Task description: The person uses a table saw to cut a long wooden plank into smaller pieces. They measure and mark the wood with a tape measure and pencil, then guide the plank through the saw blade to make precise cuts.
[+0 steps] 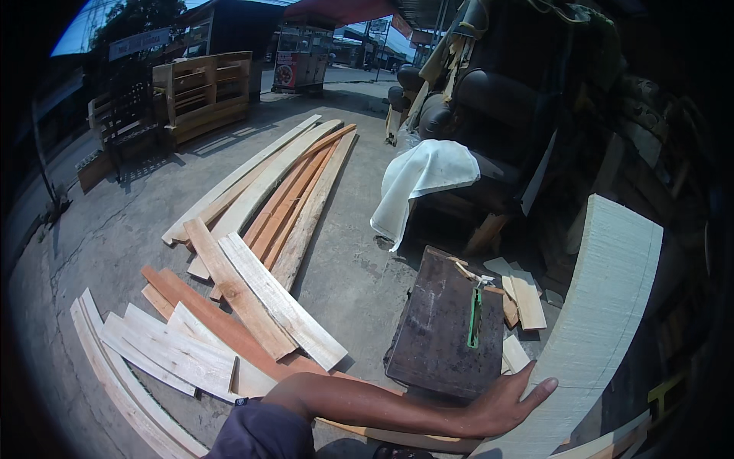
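Note:
From the lower left my left forearm reaches across to the right. My left hand is closed on the edge of a wide, pale wooden board, with part of the grip hidden. The board stands tilted up at the right, and faint lines run across and along its face. Close beyond the hand is a dark, worn wooden block-like surface. On it lies a narrow green frame-shaped object beside thin wood scraps. My right hand is not in view.
Pale offcuts lie beside the dark surface. Reddish and pale planks spread over the concrete at left and ahead. A white cloth drapes near a dark padded armchair. Farther off stand a slatted wooden frame and a glass-topped cart.

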A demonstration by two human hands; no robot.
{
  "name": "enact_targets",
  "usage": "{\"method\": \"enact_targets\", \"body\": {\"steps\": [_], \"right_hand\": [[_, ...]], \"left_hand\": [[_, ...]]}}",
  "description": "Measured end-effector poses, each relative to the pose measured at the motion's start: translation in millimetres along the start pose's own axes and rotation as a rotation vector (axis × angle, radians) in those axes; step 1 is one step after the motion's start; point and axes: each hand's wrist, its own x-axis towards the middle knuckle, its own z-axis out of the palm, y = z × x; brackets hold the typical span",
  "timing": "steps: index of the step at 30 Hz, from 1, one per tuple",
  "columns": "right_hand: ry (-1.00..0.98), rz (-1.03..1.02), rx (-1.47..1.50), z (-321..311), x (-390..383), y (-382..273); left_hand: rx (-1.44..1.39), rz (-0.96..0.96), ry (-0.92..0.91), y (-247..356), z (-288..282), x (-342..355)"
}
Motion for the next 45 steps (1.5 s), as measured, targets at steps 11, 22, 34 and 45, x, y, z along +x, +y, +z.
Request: {"method": "enact_targets", "body": {"steps": [11,22,34,45], "right_hand": [[-0.078,0.393,0.101,4.0,-127.7,72.8],[-0.063,0.225,0.402,51.8,-103.6,73.1],[-0.007,0.206,0.278,86.5,-84.8,49.0],[-0.079,0.246,0.294,78.6,-68.4,28.3]], "left_hand": [[0.922,-0.062,-0.142,-127.1,-70.9,-46.4],[1.249,0.110,-0.037,-194.7,-109.9,-38.5],[1.194,-0.092,-0.157,-216.4,-153.3,-26.1],[1.217,-0.198,-0.147,-213.9,-155.6,-13.8]]}}
